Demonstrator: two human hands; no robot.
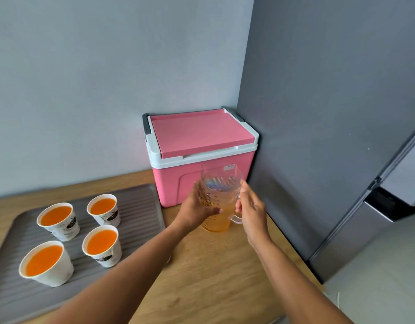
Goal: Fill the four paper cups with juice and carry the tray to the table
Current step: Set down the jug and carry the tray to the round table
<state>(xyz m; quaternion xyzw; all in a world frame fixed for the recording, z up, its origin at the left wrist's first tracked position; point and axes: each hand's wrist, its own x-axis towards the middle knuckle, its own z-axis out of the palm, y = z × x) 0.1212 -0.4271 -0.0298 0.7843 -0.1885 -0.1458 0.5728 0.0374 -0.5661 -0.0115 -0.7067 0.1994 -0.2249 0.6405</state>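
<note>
Several white paper cups stand on a grey ribbed tray (pixel 141 206) at the left, each full of orange juice: back left (pixel 58 220), back right (pixel 105 209), front right (pixel 102 245), front left (pixel 46 263). A clear measuring jug (pixel 219 195) with a little juice in its bottom stands upright on the wooden counter (pixel 213 277), in front of the cooler. My left hand (pixel 197 210) wraps the jug's left side. My right hand (pixel 251 210) is at the jug's handle on the right, fingers curled around it.
A pink cooler box (pixel 197 141) with a white rim and shut lid sits in the corner against the wall. A tall grey fridge (pixel 342 113) stands to the right of the counter. The counter's right edge runs beside the fridge.
</note>
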